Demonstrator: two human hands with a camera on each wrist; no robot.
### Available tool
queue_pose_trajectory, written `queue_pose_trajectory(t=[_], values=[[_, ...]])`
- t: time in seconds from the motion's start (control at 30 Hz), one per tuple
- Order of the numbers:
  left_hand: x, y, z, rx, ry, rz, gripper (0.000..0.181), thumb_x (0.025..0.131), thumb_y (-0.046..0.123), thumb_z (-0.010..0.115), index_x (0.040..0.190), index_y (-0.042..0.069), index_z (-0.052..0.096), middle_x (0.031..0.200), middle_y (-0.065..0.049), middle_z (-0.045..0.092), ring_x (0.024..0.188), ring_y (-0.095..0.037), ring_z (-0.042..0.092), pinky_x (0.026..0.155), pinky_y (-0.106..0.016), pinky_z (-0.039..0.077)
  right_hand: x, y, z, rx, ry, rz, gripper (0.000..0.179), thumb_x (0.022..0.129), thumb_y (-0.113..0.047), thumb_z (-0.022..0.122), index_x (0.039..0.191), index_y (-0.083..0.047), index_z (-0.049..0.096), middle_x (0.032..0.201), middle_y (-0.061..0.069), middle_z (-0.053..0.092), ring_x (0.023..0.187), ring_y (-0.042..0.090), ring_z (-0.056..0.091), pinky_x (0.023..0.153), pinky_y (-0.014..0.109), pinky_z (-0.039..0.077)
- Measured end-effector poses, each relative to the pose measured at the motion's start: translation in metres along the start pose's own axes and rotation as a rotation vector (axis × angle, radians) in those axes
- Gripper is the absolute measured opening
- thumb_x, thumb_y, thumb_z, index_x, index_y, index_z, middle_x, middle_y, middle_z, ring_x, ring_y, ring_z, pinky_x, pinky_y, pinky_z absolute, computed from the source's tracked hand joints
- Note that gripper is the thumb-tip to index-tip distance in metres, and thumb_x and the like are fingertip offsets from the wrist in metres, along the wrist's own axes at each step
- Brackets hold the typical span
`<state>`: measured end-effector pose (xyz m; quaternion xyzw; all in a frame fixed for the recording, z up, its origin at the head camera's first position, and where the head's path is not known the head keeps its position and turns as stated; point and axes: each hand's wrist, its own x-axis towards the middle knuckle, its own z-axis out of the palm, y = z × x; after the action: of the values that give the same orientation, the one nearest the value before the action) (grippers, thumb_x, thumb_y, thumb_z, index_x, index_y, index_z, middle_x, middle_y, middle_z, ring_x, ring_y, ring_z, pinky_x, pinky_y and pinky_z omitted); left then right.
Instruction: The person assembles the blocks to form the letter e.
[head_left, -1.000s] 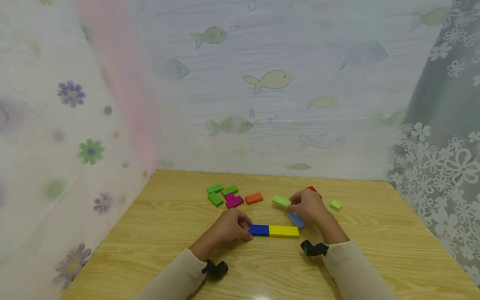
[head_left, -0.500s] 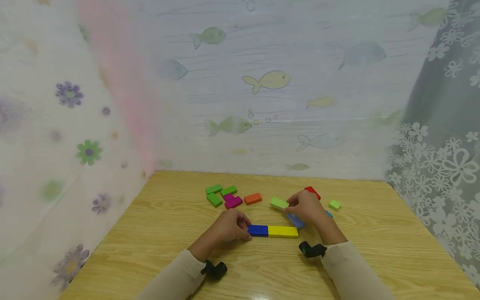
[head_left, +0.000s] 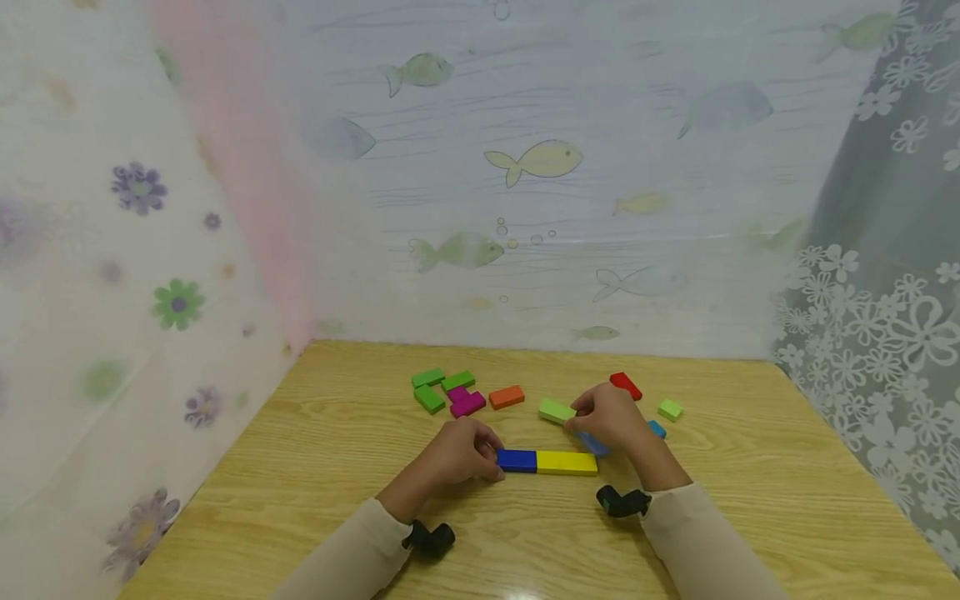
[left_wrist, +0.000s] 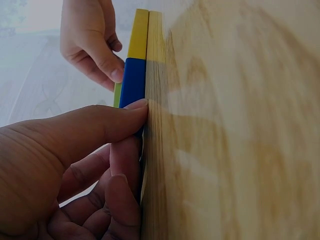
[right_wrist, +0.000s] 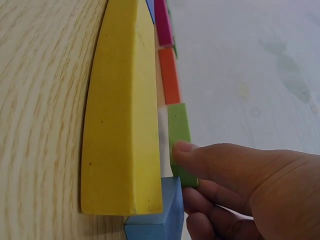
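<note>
A dark blue block [head_left: 517, 461] and a longer yellow block [head_left: 567, 463] lie end to end in a row on the table. My left hand [head_left: 460, 452] pinches the blue block's left end between thumb and fingers. Behind the row, my right hand [head_left: 611, 417] pinches the right end of a light green block [head_left: 557, 411], thumb on its near side in the right wrist view. A light blue block [right_wrist: 155, 222] lies below that hand, close to the yellow block's right end and partly hidden in the head view.
Farther back on the wooden table [head_left: 337, 533] lie several green blocks [head_left: 429, 398], magenta blocks [head_left: 468, 405] and an orange block [head_left: 507, 397]. Right of the right hand are a red block [head_left: 626, 386], a small lime block [head_left: 671, 409] and a bright blue block [head_left: 657, 429].
My right hand has shifted slightly left with the light green block, showing more of the red and bright blue blocks. The left hand and the blue-yellow row stay put.
</note>
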<state>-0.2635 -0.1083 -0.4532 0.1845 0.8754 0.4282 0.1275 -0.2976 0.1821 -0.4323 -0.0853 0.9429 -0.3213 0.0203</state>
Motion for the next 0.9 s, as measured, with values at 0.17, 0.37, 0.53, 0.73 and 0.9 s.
queue_pose_trajectory(t=[0.17,0.37,0.53,0.73,0.9], values=[[0.0004,-0.0002,0.0001,0.006,0.001,0.004,0.030,0.076,0.016,0.093,0.101,0.014,0.077,0.080,0.001,0.070,0.075,-0.017,0.064,0.066,-0.032,0.054,0.0002,0.0009,0.0006,-0.006,-0.001,-0.003,0.032,0.085,-0.023,0.087,0.110,-0.005,0.080,0.095,0.001,0.075,0.085,0.016,0.065,0.075,0.034,0.057],[0.0003,-0.0001,0.0001,0.009,0.003,0.002,0.030,0.076,0.017,0.093,0.101,0.015,0.078,0.080,0.001,0.071,0.075,-0.016,0.064,0.066,-0.032,0.054,-0.0004,0.0016,0.0017,-0.002,-0.001,-0.005,0.032,0.084,-0.022,0.087,0.110,-0.005,0.080,0.095,0.001,0.075,0.084,0.015,0.065,0.076,0.035,0.057],[-0.0002,0.0003,0.0001,0.011,0.005,0.005,0.029,0.076,0.016,0.093,0.101,0.014,0.078,0.080,0.002,0.071,0.074,-0.016,0.064,0.065,-0.032,0.054,-0.0004,0.0016,0.0022,-0.010,0.003,-0.002,0.032,0.083,-0.022,0.088,0.110,-0.005,0.080,0.094,0.001,0.075,0.084,0.015,0.065,0.076,0.035,0.058],[0.0004,-0.0001,-0.0001,0.015,0.007,0.011,0.030,0.076,0.015,0.093,0.101,0.014,0.078,0.079,0.002,0.071,0.073,-0.016,0.064,0.064,-0.031,0.054,-0.0007,0.0008,0.0020,-0.005,0.000,0.003,0.034,0.083,-0.022,0.088,0.111,-0.004,0.080,0.096,0.002,0.076,0.085,0.016,0.065,0.077,0.036,0.058],[0.0014,-0.0016,0.0001,0.014,0.008,0.013,0.030,0.075,0.015,0.094,0.100,0.014,0.078,0.079,0.002,0.071,0.073,-0.015,0.064,0.064,-0.031,0.054,-0.0002,0.0016,0.0025,-0.016,-0.002,0.009,0.035,0.083,-0.023,0.088,0.112,-0.005,0.080,0.097,0.002,0.076,0.086,0.016,0.065,0.078,0.036,0.058]])
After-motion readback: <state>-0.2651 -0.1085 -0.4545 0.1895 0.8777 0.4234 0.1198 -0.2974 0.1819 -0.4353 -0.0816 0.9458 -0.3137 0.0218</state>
